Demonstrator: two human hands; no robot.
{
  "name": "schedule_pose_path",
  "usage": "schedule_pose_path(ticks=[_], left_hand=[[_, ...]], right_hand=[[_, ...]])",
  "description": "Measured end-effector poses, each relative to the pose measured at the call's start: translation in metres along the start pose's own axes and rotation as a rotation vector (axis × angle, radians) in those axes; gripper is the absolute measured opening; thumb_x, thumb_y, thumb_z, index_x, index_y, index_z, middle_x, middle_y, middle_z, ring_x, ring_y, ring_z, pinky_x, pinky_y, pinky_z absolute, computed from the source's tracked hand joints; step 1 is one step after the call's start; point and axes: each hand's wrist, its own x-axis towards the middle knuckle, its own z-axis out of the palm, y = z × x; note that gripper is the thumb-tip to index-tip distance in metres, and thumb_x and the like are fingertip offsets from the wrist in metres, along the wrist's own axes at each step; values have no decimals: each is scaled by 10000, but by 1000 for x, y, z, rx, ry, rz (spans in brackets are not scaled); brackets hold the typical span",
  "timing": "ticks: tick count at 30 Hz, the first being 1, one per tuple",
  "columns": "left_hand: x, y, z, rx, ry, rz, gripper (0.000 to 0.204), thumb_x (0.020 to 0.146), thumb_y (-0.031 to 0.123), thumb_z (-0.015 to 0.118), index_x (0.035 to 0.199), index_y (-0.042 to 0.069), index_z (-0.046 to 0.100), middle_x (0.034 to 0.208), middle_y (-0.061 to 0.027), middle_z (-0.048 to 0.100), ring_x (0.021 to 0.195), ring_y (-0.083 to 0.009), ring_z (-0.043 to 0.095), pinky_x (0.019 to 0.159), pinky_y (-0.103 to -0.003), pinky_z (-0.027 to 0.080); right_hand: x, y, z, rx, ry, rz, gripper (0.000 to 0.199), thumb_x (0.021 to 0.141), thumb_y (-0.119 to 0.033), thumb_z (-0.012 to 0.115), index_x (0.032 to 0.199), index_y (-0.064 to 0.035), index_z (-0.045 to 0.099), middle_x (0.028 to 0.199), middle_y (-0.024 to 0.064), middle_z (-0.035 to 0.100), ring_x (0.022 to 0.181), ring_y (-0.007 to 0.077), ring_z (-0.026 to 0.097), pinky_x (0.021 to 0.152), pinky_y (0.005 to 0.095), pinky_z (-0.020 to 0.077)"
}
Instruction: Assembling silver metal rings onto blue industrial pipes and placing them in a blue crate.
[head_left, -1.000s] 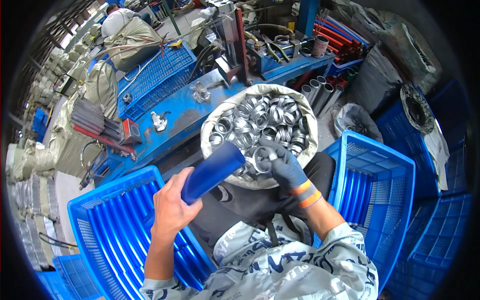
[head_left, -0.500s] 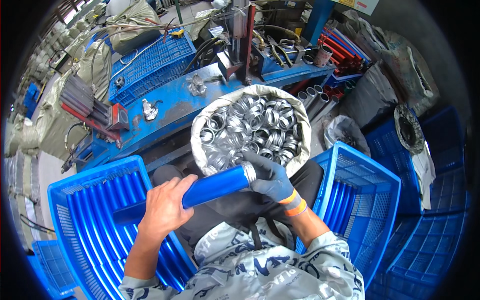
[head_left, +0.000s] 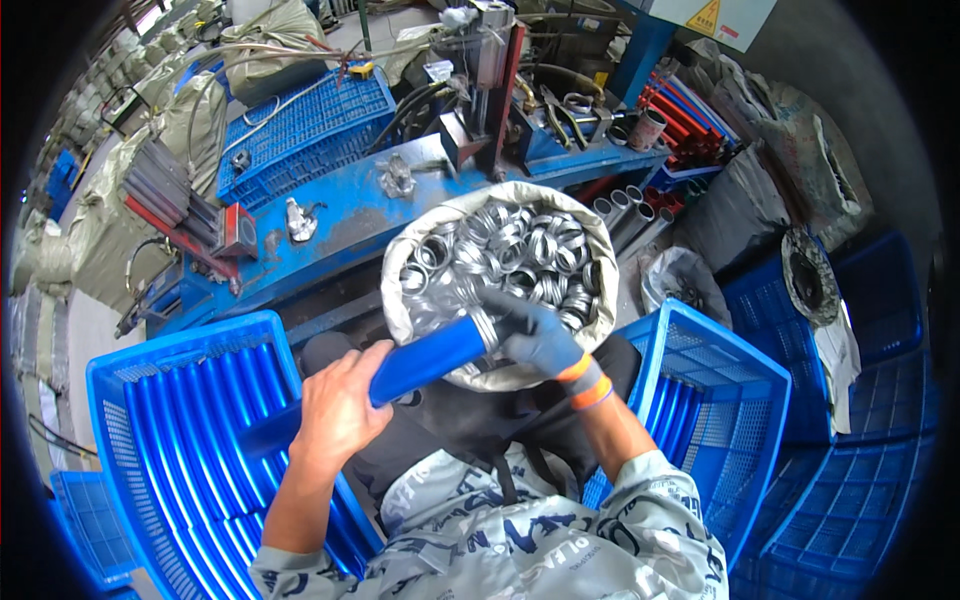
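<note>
Hands [head_left: 341, 408] [head_left: 545, 340] hold blue tube [head_left: 430, 358], metal ring [head_left: 486, 328]: earlier apart, now touching.

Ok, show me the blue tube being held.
The tube in the bare left hand, its ringed end at the gloved right hand; other tubes lie in crates.

And there's the blue tube [head_left: 432, 357], long, smooth and glossy, held aslant in mid-air, its far end angled away to the right! At that end sits a ribbed silver ring [head_left: 486, 330], lined up with the mouth; slipped around it or only against it, I can't tell.
</note>
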Motion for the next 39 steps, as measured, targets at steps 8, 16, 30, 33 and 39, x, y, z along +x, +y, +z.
schedule_pose_path(ticks=[8, 16, 30, 33, 39], left_hand=[[-15, -27, -6, -1360, 748, -268, 562, 937, 181, 816, 1411, 15, 563, 1097, -120, 717, 1014, -222, 714, 939, -366, 562], [-37, -60, 62, -1823, 682, -492, 551, 1115, 495, 675, 1439, 53, 616, 1354, -192, 742, 1248, -314, 747, 963, -421, 661], [-21, -39, 89, -1843, 694, -464, 569, 1093, 464, 727, 1465, 48, 611, 1428, -175, 705, 1282, -328, 730, 1022, -472, 651], [-24, -48, 90, -1865, 717, -440, 541, 1093, 428, 738, 1480, 77, 599, 1427, -171, 700, 1268, -349, 736, 977, -498, 673], [2, -43, 87, -1762, 703, -375, 550, 1084, 458, 740, 1435, 47, 637, 1381, -151, 735, 1228, -302, 751, 1009, -455, 660]], right_hand=[[94, 48, -96, -1489, 434, -306, 369, 970, -297, 796, 1305, -142, 783, 1327, 172, 755, 980, 390, 784, 863, 495, 635], [30, 37, -49, -40, 285, 177, 310, 1063, -167, 776, 1330, -11, 797, 1155, 8, 797, 1051, 101, 708, 912, 305, 588], [-1, -11, 21, 259, 189, 38, 719, 920, 47, 843, 1584, 45, 566, 1411, 137, 721, 1269, 211, 709, 1096, 371, 598], [-2, -22, 27, 165, 165, 92, 704, 928, 25, 850, 1578, 51, 582, 1409, 128, 726, 1265, 178, 697, 1095, 351, 590], [8, -14, 23, 38, 283, -11, 667, 940, -15, 865, 1548, 77, 605, 1347, 127, 760, 1201, 192, 721, 1071, 363, 592]])
